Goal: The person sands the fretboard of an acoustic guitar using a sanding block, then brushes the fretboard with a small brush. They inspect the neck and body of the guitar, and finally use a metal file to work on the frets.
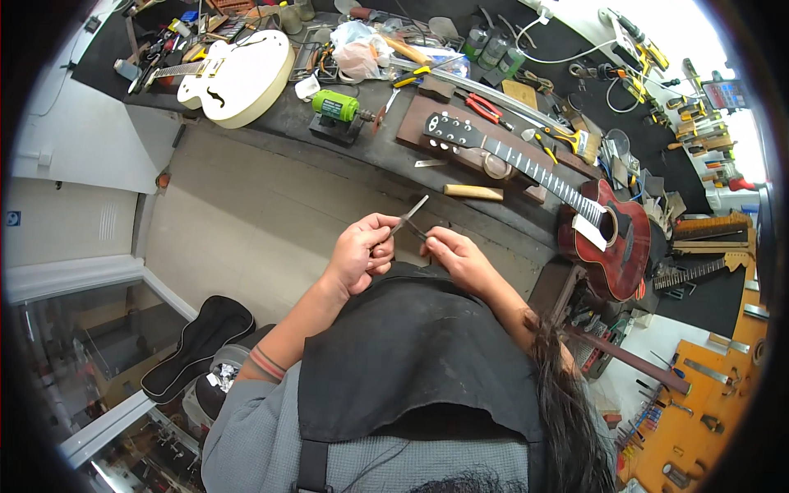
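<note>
In front of my apron, both hands are raised close together. Fingers of my left hand (362, 253) pinch a narrow flat strip (417, 207) that slants up and to the right, its upper end pale. Between the fingertips of my right hand (454, 256) is a thin dark piece (417, 232) that meets or crosses the strip; its kind is too small to make out. Beyond my hands, a red acoustic guitar (593, 261) lies along the bench, its neck on a support (496, 164) and a white card on its body near the soundhole.
A green bench grinder (335, 105) and a cream hollow-body guitar (255, 78) occupy the left of the dark bench (288, 119). A wooden-handled piece (473, 192) rests at its front edge, near red-handled pliers (483, 109) and a brush (585, 145). Tools hang at right; a black guitar case (201, 345) stands lower left.
</note>
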Motion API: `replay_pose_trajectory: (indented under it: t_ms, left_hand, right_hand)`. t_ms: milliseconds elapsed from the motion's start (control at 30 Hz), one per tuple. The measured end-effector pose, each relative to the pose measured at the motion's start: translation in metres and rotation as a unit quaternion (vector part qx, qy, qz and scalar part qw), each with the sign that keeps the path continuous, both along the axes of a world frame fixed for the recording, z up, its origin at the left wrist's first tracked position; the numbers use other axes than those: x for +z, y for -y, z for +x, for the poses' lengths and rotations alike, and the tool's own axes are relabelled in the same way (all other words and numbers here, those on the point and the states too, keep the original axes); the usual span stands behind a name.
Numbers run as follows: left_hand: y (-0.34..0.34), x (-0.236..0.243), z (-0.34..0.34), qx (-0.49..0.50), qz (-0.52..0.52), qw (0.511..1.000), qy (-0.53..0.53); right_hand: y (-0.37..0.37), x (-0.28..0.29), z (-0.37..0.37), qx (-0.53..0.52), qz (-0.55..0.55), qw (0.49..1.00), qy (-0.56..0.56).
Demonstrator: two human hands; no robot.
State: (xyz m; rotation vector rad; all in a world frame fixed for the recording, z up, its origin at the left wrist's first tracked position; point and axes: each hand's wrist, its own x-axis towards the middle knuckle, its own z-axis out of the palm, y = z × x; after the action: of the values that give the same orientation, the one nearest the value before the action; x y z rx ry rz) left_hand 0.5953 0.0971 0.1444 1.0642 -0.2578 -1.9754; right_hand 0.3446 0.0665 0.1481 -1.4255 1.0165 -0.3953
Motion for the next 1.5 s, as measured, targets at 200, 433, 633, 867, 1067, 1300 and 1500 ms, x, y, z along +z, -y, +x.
replay_pose_trajectory:
  t_ms: [200, 433, 633, 867, 1067, 1300, 1500]
  left_hand:
    - [0.002, 0.002, -0.014, 0.008, 0.011, 0.999, -0.046]
    - [0.004, 0.014, -0.043, 0.000, 0.014, 1.000, -0.020]
    - [0.006, 0.010, -0.047, -0.020, 0.000, 1.000, -0.014]
    - [0.010, 0.013, -0.046, -0.005, -0.023, 0.999, -0.026]
    - [0.009, 0.018, -0.052, -0.033, -0.021, 0.999, 0.002]
    - [0.007, 0.019, -0.039, -0.034, -0.033, 0.999, 0.004]
    - [0.010, 0.020, -0.043, -0.056, -0.035, 0.998, 0.004]
  right_hand:
    - [0.004, -0.020, -0.029, 0.020, -0.048, 0.998, -0.024]
    - [0.021, -0.005, -0.041, 0.019, -0.046, 0.998, -0.033]
    - [0.017, -0.020, -0.078, -0.019, 0.010, 1.000, 0.015]
    - [0.027, -0.029, -0.093, 0.006, -0.005, 0.999, -0.040]
    - [0.043, -0.003, -0.085, -0.012, 0.049, 0.998, 0.023]
    - [0.046, -0.003, -0.107, -0.035, 0.166, 0.983, 0.077]
    - [0.045, -0.021, -0.117, -0.038, 0.152, 0.983, 0.096]
